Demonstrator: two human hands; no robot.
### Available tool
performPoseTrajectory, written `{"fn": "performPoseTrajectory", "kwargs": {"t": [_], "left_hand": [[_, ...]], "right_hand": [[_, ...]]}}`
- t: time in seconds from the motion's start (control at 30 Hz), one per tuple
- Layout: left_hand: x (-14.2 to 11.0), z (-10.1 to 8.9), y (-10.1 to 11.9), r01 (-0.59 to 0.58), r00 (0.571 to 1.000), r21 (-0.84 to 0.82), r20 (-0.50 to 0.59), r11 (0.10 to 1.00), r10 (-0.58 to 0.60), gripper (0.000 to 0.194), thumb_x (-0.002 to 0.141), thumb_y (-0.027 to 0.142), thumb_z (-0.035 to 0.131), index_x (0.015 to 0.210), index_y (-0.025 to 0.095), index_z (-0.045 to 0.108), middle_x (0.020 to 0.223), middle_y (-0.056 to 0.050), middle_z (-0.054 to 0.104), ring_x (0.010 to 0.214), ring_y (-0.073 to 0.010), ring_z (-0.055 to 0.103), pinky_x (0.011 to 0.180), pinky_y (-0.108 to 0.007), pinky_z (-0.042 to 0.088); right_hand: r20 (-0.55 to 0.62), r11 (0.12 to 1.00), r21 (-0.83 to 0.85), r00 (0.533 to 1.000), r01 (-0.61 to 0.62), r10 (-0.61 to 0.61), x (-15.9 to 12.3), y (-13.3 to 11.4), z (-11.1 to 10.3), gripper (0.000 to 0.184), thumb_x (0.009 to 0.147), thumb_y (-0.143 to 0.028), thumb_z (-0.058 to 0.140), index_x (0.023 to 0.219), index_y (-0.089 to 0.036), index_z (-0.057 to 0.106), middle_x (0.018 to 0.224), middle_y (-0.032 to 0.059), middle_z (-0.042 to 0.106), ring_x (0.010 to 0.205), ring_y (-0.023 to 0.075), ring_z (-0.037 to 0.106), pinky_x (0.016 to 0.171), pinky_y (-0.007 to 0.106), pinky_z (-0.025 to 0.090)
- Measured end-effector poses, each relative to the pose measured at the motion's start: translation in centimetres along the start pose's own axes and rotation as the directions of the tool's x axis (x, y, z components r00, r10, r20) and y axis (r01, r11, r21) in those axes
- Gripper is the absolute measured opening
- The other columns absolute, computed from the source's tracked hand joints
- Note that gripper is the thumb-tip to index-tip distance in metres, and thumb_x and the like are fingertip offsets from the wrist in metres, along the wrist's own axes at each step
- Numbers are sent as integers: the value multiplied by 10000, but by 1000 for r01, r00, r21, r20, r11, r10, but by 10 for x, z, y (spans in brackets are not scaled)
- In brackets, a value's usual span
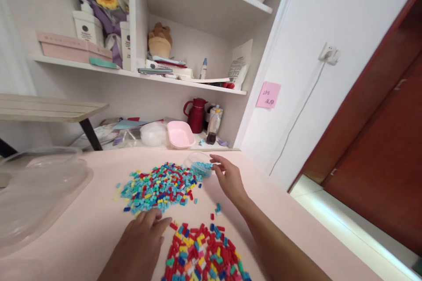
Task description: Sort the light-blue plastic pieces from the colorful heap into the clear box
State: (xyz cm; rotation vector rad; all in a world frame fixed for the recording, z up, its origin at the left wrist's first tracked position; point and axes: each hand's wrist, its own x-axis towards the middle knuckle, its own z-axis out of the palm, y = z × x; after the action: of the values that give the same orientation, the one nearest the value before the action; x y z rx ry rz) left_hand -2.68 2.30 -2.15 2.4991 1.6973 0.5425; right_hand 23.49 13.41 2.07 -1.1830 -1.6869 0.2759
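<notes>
A wide heap of small toy building bricks (158,189), mostly light blue with red, yellow and green, lies on the pale pink table. Nearer to me is a second heap of bricks (201,250), largely red. My left hand (140,232) rests between the heaps, fingers bent at the far heap's front edge, thumb apart and close to a red brick (173,226). At the far heap's right end stands a clear round bowl (189,160) with light blue bricks in it. Beside its right rim is my right hand (229,180), fingers apart; no brick shows between them.
Clear plastic containers (39,193) stand at the table's left. A few loose bricks (218,208) lie between the heaps. Behind the table are a pink basin (180,135), a red jug (197,115) and a bottle (214,127), under loaded shelves (198,85).
</notes>
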Motion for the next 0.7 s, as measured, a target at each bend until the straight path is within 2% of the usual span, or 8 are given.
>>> {"fn": "performPoseTrajectory", "kwargs": {"t": [0.1,0.2,0.27,0.4,0.47,0.57,0.7], "left_hand": [[0,-3,2,-1,1000,3,16,1000,1,432,834,150,389,1134,335,638,1157,-70,609,1066,-239,557,893,-410,446],[0,-7,7,9,999,19,33,1000,-10,442,836,134,377,1144,315,637,1164,-76,605,1068,-233,555,900,-406,444],[0,-11,11,25,999,37,31,999,-26,450,837,117,364,1140,300,641,1159,-78,606,1064,-229,557,900,-404,442],[0,-14,16,34,999,47,25,998,-35,437,844,114,369,1126,299,647,1157,-70,607,1075,-223,555,908,-391,438],[-1,-14,15,36,999,47,26,998,-37,432,846,120,374,1127,303,646,1158,-69,607,1070,-220,559,907,-386,440],[-1,-12,10,21,999,35,44,999,-23,435,847,138,379,1153,317,630,1169,-68,605,1073,-222,560,909,-389,444],[1,-10,2,-2,997,7,82,1000,1,428,849,167,382,1156,339,625,1163,-64,615,1058,-224,574,900,-397,462]], "right_hand": [[-13,999,14,999,-35,35,0,3,-1,265,851,-260,461,1044,-218,638,986,49,678,735,158,648,713,282,497],[101,995,-40,991,-88,91,-2,-2,-2,255,852,-249,431,976,-225,653,805,7,680,587,131,617,616,251,471],[166,981,-177,980,-80,110,-4,-7,-3,263,846,-233,430,963,-243,665,712,-13,668,577,133,603,602,241,439],[197,855,-518,967,-37,161,-6,-12,-5,282,805,-184,470,952,-290,685,804,-6,701,755,177,616,645,253,383],[258,792,-610,933,-42,249,-6,-11,-5,289,784,-168,480,916,-306,697,851,-5,707,800,189,610,636,257,361],[331,765,-643,887,-39,323,-6,-6,-6,286,775,-171,490,908,-310,702,899,-5,705,835,190,604,631,256,347],[334,792,-609,890,-46,309,-6,-2,-5,306,789,-230,505,1020,-329,678,948,-10,692,876,186,598,660,257,360]]}}
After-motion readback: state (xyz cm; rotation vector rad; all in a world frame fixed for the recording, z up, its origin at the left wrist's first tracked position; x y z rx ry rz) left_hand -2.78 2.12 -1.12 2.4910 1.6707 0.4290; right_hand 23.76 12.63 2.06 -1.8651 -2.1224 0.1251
